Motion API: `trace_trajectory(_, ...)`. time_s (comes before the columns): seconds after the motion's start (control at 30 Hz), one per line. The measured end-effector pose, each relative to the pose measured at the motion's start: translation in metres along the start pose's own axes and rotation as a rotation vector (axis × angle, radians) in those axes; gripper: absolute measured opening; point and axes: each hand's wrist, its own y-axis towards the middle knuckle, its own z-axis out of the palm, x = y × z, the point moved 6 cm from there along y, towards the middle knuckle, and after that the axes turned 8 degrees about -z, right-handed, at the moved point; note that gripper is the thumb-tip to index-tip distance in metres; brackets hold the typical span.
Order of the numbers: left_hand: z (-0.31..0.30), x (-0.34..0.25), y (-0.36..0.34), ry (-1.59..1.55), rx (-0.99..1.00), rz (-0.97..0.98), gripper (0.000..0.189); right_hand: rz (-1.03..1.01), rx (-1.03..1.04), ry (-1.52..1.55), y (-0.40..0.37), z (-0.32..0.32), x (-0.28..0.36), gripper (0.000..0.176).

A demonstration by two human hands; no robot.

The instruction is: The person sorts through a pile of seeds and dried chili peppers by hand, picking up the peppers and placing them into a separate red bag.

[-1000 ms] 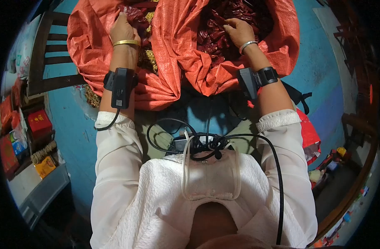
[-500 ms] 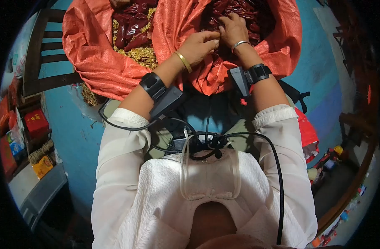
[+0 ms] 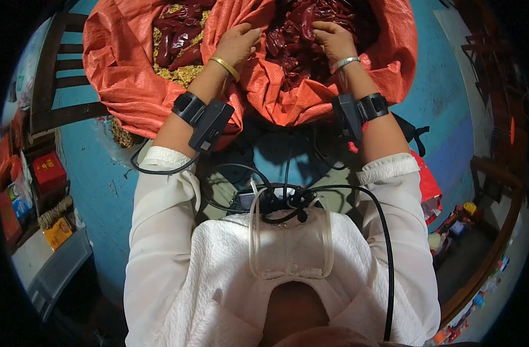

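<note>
- Head view, 12 o'clock: right sack [image 3: 287,101] of orange woven plastic, mouth open, filled with dried chillies [image 3: 293,40], dark red and wrinkled.
- Right hand [image 3: 334,40]: palm down on the chilli heap, at 3 o'clock of the sack mouth; fingertips bent into the pods; impossible to tell whether closed on a pod or merely pressing.
- Left hand [image 3: 238,43]: at 9 o'clock of the same sack mouth, laid over the orange fold between the two sacks; fingers curled toward the nearest chillies, touching or just short of them; grasp not discernible.
- Chilli heap: between the two hands, directly under the right fingertips.
- Left sack [image 3: 114,58]: at 11 o'clock of the frame, just beside the first; more chillies over yellowish seeds [image 3: 186,72].
- Wrists: gold bangle [image 3: 225,66] on the left, silver bangle [image 3: 345,61] on the right.
- 9 o'clock: wooden chair [image 3: 56,87] on the blue floor [image 3: 444,87].
</note>
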Motion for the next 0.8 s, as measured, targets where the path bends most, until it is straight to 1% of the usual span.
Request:
trace_trajectory(0.03, 0.001, 0.000, -0.002, -0.009, -0.043, -0.004, 0.024, 0.074, 0.017, 0.140, -0.008, 0.007, 0.003, 0.019)
trace_trajectory(0.1, 0.010, 0.001, -0.008, -0.057, -0.009, -0.036, 0.026, 0.006, 0.060, 0.169, -0.019, 0.023, 0.010, 0.019)
trace_trajectory(0.17, 0.010, 0.003, -0.007, -0.104, 0.026, -0.066, 0.027, -0.071, 0.144, 0.058, -0.030, 0.038, 0.023, 0.018)
trace_trajectory(0.2, 0.013, 0.005, -0.005, -0.006, 0.169, -0.072, 0.028, -0.009, 0.191, 0.087, -0.038, 0.045, 0.032, 0.017)
trace_trajectory(0.23, 0.017, 0.009, -0.004, 0.091, 0.312, -0.077, 0.028, -0.129, 0.211, -0.023, -0.035, 0.051, 0.027, 0.016)
trace_trajectory(0.27, 0.012, 0.013, 0.001, 0.196, 0.244, -0.076, 0.024, -0.105, 0.240, 0.015, -0.038, 0.056, 0.028, 0.015)
trace_trajectory(0.3, 0.015, 0.011, -0.003, 0.196, 0.245, -0.076, 0.024, -0.080, 0.268, 0.054, -0.041, 0.060, 0.030, 0.015)
trace_trajectory(0.33, 0.015, 0.006, -0.008, 0.199, 0.193, -0.051, 0.022, -0.080, 0.267, 0.052, -0.039, 0.058, 0.027, 0.015)
trace_trajectory(0.37, 0.015, 0.002, -0.012, 0.201, 0.142, -0.024, 0.021, -0.117, 0.301, -0.018, -0.034, 0.058, 0.024, 0.015)
trace_trajectory(0.4, 0.014, 0.002, -0.010, 0.200, 0.143, -0.023, 0.021, -0.154, 0.334, -0.090, -0.029, 0.056, 0.023, 0.016)
trace_trajectory(0.43, 0.010, 0.002, -0.009, 0.207, 0.108, -0.016, 0.020, -0.260, 0.342, -0.403, -0.024, 0.048, 0.029, 0.015)
trace_trajectory(0.5, 0.001, 0.006, -0.003, 0.208, 0.068, -0.010, 0.019, -0.345, 0.251, -0.915, -0.018, 0.027, 0.039, 0.016)
trace_trajectory(0.57, -0.009, 0.011, 0.006, 0.288, 0.047, 0.004, 0.019, -0.261, 0.184, -1.126, -0.012, 0.008, 0.038, 0.018)
trace_trajectory(0.6, -0.010, 0.009, 0.005, 0.286, 0.047, 0.005, 0.019, -0.193, 0.217, -1.159, -0.009, 0.002, 0.032, 0.023)
trace_trajectory(0.63, -0.011, 0.008, 0.004, 0.274, 0.025, -0.001, 0.019, -0.196, 0.217, -1.161, -0.009, 0.001, 0.029, 0.023)
trace_trajectory(0.7, -0.011, 0.005, -0.001, 0.261, 0.005, -0.007, 0.019, -0.264, 0.217, -1.153, -0.012, 0.002, 0.025, 0.024)
trace_trajectory(0.73, -0.009, 0.002, -0.005, 0.260, 0.004, 0.001, 0.019, -0.291, 0.315, -1.203, -0.012, 0.009, 0.019, 0.031)
trace_trajectory(0.77, -0.007, 0.000, -0.008, 0.260, 0.003, 0.009, 0.019, -0.291, 0.315, -1.203, -0.014, 0.011, 0.015, 0.031)
trace_trajectory(0.8, -0.007, -0.001, -0.010, 0.260, 0.004, 0.009, 0.019, -0.272, 0.364, -1.230, -0.016, 0.017, 0.012, 0.033)
